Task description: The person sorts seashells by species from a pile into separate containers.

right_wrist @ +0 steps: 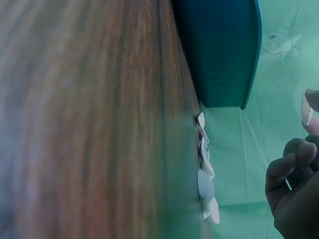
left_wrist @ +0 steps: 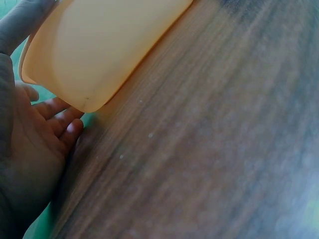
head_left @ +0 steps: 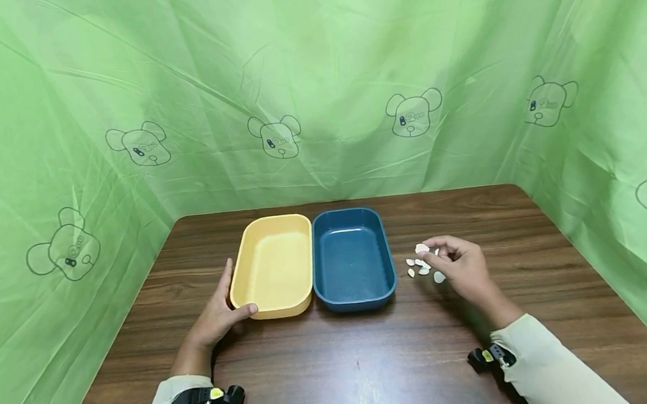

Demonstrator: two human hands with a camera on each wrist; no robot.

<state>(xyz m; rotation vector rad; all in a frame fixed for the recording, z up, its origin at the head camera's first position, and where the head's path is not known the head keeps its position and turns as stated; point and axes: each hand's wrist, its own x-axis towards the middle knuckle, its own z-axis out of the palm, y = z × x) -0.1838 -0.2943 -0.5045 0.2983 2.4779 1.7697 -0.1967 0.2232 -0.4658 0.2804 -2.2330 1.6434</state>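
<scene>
Backdrop: a green curtain (head_left: 328, 54) stands behind the bench (head_left: 565, 258).

Trays: the yellow tray (head_left: 274, 264) and the blue tray (head_left: 353, 257) sit side by side on the bench, yellow at left, blue at right, long axes running away from the person. Their rims adjoin; whether they touch cannot be told. Both interiors show bare.

Left hand (head_left: 218, 314): positioned at the near-left corner of the yellow tray, thumb at the near end, fingers extended along the outer left side. The grip is released, not clenched.

Right hand (head_left: 465, 270): positioned right of the blue tray. The grip is engaged, thumb and forefinger pinching a single white shell.

Loose shells (head_left: 424, 271): grouped on the bench between the blue tray and the right hand, partly below the fingers. Exact count cannot be told.

Held shell (head_left: 422, 248): raised clear of the bench, as the right wrist view confirms. It projects leftward from the fingertips, its long axis roughly crosswise in the head view.

Governing relation, as judged: the blue tray lies directly left of the held shell and is the nearer container; the yellow tray lies beyond it. The right hand is the nearer hand to every shell.
</scene>
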